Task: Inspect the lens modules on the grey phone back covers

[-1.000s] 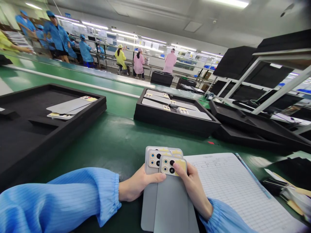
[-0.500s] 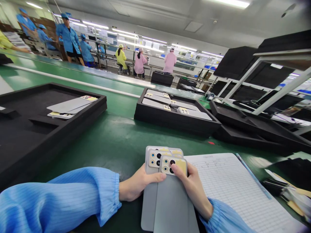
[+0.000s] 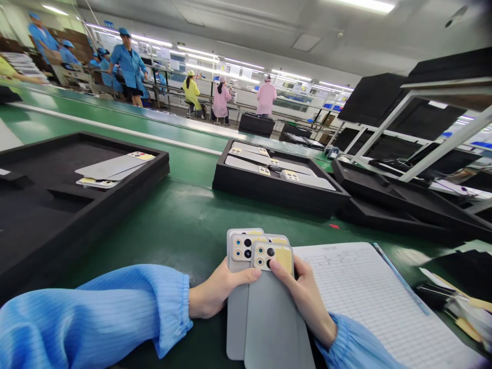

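I hold a fanned stack of grey phone back covers (image 3: pixel 269 312) upright over the green bench, each with a camera cut-out block at its top. My left hand (image 3: pixel 215 294) grips the stack's left edge, thumb lying across the front. My right hand (image 3: pixel 303 294) clasps the right edge, thumb tip pressed beside the front cover's camera block (image 3: pixel 273 258). Both arms wear blue sleeves.
A black foam tray (image 3: pixel 34 225) at the left holds a few covers (image 3: pixel 111 169). Another black tray (image 3: pixel 269 192) ahead holds several covers. A ruled paper sheet (image 3: pixel 369 297) lies at my right. More black trays and a metal rack (image 3: pixel 423 148) stand at the right. Workers stand beyond the conveyor.
The stack has shifted slightly and my right thumb slid a little lower on the front cover. A worker in blue at the far left has walked to the right.
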The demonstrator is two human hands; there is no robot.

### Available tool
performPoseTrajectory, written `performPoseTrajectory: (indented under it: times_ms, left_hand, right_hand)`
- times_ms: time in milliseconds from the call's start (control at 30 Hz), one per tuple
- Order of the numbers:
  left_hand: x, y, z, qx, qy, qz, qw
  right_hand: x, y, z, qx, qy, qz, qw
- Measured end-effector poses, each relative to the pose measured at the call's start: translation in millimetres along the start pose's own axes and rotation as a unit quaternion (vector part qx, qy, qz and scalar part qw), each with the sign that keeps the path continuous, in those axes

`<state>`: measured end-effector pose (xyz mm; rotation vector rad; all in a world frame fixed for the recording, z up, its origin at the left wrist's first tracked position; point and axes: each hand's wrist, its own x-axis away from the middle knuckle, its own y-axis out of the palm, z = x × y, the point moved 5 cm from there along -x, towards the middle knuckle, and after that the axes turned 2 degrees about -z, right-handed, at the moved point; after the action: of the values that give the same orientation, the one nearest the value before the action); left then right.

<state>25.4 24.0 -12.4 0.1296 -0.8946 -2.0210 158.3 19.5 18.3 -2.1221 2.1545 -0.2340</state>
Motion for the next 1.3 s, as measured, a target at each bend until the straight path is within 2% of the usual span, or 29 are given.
performPoseTrajectory:
  times_ms: [367, 600, 767, 900, 1000, 1133, 1233, 1300]
  left_hand:
    - [-0.7, -1.3, -0.1, 0.005, -0.002, 0.013, 1.000]
    - [0.5, -4.5, -0.8, 0.010, -0.024, 0.039, 0.999]
    - [-0.2, -1.8, -4.5, 0.046, -0.061, -0.006, 0.997]
    - [-0.4, -12.1, -10.0, 0.055, -0.076, 0.044, 0.995]
    - [-0.8, -15.8, -11.5, 0.043, -0.069, 0.054, 0.995]
    - [0.6, -15.3, -8.5, 0.027, -0.046, 0.074, 0.996]
    - [3.0, -12.7, -5.5, 0.013, -0.036, 0.089, 0.995]
    - [3.9, -10.7, -4.0, 0.006, -0.029, 0.085, 0.996]
  right_hand:
    - [-2.2, -5.8, 3.6, -0.057, 0.008, -0.005, 0.998]
    - [-8.2, -25.1, 3.2, -0.110, 0.017, 0.063, 0.992]
    - [-10.8, -35.0, -0.4, -0.149, 0.025, 0.095, 0.984]
    - [-15.8, -44.0, 2.2, -0.147, 0.013, 0.101, 0.984]
    - [-19.2, -44.4, 5.5, -0.125, -0.006, 0.084, 0.989]
    - [-18.6, -30.3, 6.5, -0.071, -0.037, 0.013, 0.997]
    - [-15.4, -18.4, 7.6, -0.075, -0.023, -0.041, 0.996]
    - [-13.6, -14.6, 7.1, -0.080, -0.014, -0.057, 0.995]
